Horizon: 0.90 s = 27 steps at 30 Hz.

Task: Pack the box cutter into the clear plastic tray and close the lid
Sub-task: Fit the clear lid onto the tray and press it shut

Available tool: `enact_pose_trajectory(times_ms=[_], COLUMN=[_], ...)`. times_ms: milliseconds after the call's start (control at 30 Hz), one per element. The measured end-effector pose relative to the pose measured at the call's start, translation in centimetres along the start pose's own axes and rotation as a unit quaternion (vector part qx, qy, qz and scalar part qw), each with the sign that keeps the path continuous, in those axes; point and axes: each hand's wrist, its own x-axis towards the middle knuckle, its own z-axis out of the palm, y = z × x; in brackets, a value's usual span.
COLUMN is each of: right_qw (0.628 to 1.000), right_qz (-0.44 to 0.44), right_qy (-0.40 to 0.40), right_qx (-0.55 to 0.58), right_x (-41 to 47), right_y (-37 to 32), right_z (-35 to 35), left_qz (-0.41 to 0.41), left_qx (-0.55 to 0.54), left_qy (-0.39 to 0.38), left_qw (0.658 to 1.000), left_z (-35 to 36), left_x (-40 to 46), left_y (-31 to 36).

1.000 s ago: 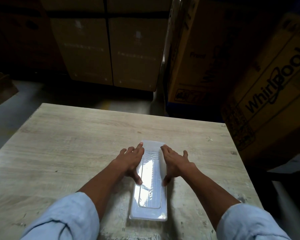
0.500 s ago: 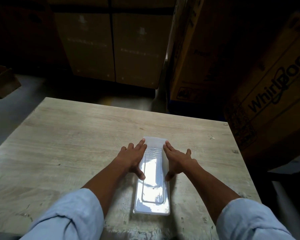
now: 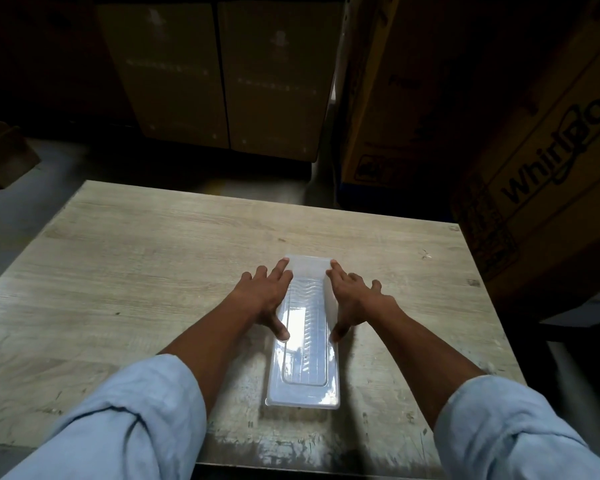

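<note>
A long clear plastic tray (image 3: pixel 303 375) lies lengthwise on the wooden table (image 3: pixel 136 271) with its lid down flat. My left hand (image 3: pixel 264 299) presses along its left edge, thumb on the lid. My right hand (image 3: pixel 355 303) presses against its right edge, thumb at the lid's rim. Both hands have fingers spread and clasp the far half of the tray between them. Glare on the lid hides the contents, and I cannot make out the box cutter.
Large cardboard boxes (image 3: pixel 541 174) stand close behind and to the right of the table. More boxes (image 3: pixel 222 74) stand farther back across a strip of grey floor (image 3: pixel 11 216). A small box (image 3: pixel 4 154) sits at the far left.
The hands stay on the two sides of the tray, shifted only slightly toward its far end. The view has tilted a little, so the table sits lower in frame.
</note>
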Motion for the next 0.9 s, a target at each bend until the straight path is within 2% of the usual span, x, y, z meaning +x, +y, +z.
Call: enact_pose_trajectory(times_ms=[167, 333, 600, 767, 900], right_qw=[1.000, 1.000, 1.000, 1.000, 0.999], right_qz=[-0.006, -0.020, -0.020, -0.019, -0.009], right_qy=[-0.012, 0.000, 0.005, -0.005, -0.004], right_qx=[0.014, 0.013, -0.011, -0.017, -0.036], right_x=[0.7, 0.5, 0.3, 0.3, 0.3], right_y=[0.3, 0.6, 0.3, 0.4, -0.1], right_z=[-0.3, -0.6, -0.5, 0.0, 0.0], left_qz=[0.003, 0.007, -0.005, 0.010, 0.027], left_qx=[-0.004, -0.101, -0.120, -0.182, -0.116], left_qy=[-0.015, -0.025, -0.026, -0.017, 0.038], left_qw=[1.000, 0.994, 0.992, 0.983, 0.992], left_z=[-0.4, -0.2, -0.2, 1.1, 2.0], left_x=[0.8, 0.9, 0.6, 0.4, -1.0], left_y=[-0.2, -0.8, -0.3, -1.4, -1.4])
